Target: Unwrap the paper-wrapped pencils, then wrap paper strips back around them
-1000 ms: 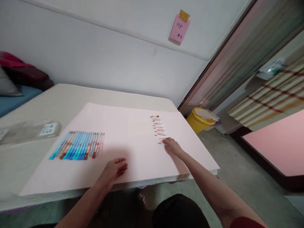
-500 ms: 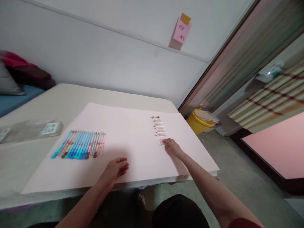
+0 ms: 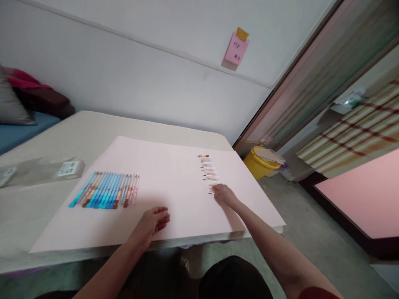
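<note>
My right hand point(image 3: 223, 196) is over the near end of a column of short pale pen pieces point(image 3: 211, 179) with dark pointed tips. Its fingers are pinched on the nearest short pen piece point(image 3: 210, 193), which lies at the sheet's surface; they hide most of it. My left hand point(image 3: 156, 220) hovers at the front of the pale pink sheet point(image 3: 177, 187), fingers loosely bent and slightly apart, holding nothing. To its left, several slim pens point(image 3: 107, 189) in blue, brown, grey and white with red lie side by side in a row, points away from me.
Left of the sheet, a clear plastic wrapper point(image 3: 40, 172) with white labels lies on the table point(image 3: 102, 122). A yellow bin point(image 3: 260, 164) stands beyond the right edge. A pink note point(image 3: 237, 49) is taped to the wall behind. A blue seat with cushions point(image 3: 14, 108) is far left.
My right hand stays at the nearest short pen piece, its fingers shifted slightly over it. The left hand keeps its place. The view has tilted a little.
</note>
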The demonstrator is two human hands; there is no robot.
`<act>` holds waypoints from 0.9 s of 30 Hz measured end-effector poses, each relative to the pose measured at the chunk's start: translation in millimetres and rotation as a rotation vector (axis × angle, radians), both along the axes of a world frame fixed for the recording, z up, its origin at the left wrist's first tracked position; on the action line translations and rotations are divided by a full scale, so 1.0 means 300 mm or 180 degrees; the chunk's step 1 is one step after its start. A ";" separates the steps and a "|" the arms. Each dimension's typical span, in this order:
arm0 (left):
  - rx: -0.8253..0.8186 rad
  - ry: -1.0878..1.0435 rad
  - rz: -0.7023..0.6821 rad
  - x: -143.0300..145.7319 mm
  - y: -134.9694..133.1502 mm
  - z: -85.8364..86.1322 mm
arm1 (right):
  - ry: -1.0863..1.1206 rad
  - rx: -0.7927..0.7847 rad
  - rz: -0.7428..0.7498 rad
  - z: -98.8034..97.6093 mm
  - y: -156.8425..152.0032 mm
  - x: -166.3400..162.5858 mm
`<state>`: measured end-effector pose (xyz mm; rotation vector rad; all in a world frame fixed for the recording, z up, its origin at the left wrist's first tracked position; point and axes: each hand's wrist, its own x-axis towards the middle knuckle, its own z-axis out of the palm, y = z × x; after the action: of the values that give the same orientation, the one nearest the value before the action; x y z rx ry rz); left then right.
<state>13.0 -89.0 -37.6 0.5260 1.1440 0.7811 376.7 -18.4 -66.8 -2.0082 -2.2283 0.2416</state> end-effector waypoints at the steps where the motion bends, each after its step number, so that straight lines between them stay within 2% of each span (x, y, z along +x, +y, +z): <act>1: 0.0010 -0.0006 -0.0005 0.000 0.000 0.003 | -0.0039 -0.0008 0.0010 0.002 0.000 -0.004; 9: 0.0015 -0.0032 0.0018 -0.001 0.000 0.038 | -0.0326 -0.0078 -0.0005 0.031 0.001 -0.046; 16: 0.0034 -0.0110 0.0031 -0.003 0.001 0.040 | -0.0410 -0.0117 0.0052 0.057 -0.012 -0.083; 22: 0.0057 -0.0070 0.0030 -0.004 -0.004 0.055 | -0.0478 -0.0094 -0.0018 0.108 -0.045 -0.117; 27: 0.0159 -0.0106 -0.0060 -0.002 -0.014 0.067 | -0.0529 -0.0077 0.0066 0.148 -0.103 -0.228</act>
<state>12.4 -93.3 -17.5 0.5628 1.0896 0.8009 308.3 -49.3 -22.4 -2.0894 -2.3553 0.1078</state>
